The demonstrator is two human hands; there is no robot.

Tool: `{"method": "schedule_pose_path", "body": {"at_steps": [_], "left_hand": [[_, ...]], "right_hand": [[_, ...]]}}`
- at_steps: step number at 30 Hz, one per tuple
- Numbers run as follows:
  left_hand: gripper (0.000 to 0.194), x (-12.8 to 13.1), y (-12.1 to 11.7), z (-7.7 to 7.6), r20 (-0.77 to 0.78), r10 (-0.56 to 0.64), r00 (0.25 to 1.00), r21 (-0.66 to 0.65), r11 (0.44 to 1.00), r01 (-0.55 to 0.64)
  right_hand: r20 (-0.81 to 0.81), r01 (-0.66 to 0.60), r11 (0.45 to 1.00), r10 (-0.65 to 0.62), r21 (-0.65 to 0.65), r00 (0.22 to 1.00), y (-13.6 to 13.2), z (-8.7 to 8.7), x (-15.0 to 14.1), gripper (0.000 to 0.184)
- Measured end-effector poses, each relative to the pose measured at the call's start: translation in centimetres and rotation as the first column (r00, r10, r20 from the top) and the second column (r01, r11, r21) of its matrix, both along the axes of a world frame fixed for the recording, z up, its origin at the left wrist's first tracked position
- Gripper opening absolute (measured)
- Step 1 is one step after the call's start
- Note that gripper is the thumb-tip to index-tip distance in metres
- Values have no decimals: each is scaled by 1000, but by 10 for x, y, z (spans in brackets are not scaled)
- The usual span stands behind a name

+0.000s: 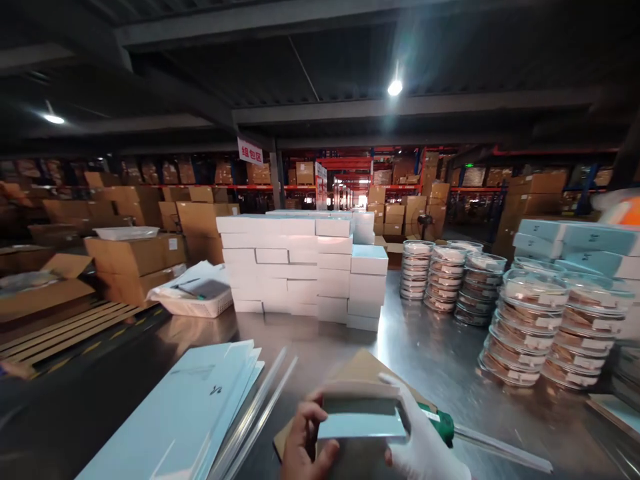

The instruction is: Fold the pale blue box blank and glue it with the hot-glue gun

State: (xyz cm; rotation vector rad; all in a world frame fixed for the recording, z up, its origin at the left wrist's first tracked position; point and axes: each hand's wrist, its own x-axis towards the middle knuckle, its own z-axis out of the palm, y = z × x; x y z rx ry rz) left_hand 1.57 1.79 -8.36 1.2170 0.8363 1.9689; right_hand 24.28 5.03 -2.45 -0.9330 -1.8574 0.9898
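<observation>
Head view, items as found.

Left hand (pixel 305 437): bare, partly closed; fingers curled about the left side of an open box (pixel 353 389), thumb at the front, below the flap.

Right hand (pixel 425 437): in a white glove, half closed; it spans the box's right side, one finger reaching along the top edge, a bare fingertip low at the front.

Box: one, small, held between the two hands above the worktop (pixel 290 337); open end towards the wearer, interior grey and shaded, a pale blue flap (pixel 361 425) across the opening. Contents, if any, cannot be told.

Step in hand, by judgement: handling of the box at its open end, the flap not tucked in. Such a flap calls for a steady grip on both sides and light finger pressure, lest the thin walls bow.

Beneath and beside: brown cardboard (pixel 364 365), flat; green-handled tool (pixel 443 423), just right of the gloved hand.

To the left: pale blue sheets (pixel 160 407), overlapping; clear plastic strips (pixel 255 417) alongside.

Beyond: white boxes (pixel 295 260), stacked; white basket (pixel 203 305), papers on top.

To the right: round containers (pixel 527 330), in several stacks.
</observation>
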Motion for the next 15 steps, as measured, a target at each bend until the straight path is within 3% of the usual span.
{"method": "schedule_pose_path", "body": {"at_steps": [2, 5, 7, 11, 15], "left_hand": [[39, -6, 3, 6, -37, -47, 998, 110, 993, 51], [34, -19, 7, 20, -292, -91, 952, 238, 957, 164], [32, -26, 7, 28, -429, -111, 896, 255, 937, 238], [26, -29, 7, 37, -483, -103, 870, 339, 894, 294], [32, -31, 13, 22, -559, -122, 820, 362, 854, 373]], "right_hand": [[82, 42, 999, -43, 22, 996, -2, -7, 10, 66], [67, 4, 998, -8, 61, 998, -9, -12, 14, 34], [35, -51, 996, 49, 69, 998, -14, -11, 12, 31], [18, -115, 987, 114, 113, 993, -17, -16, 12, 31], [-1, -37, 988, 37, 150, 999, -4, -29, 18, 37]]}}
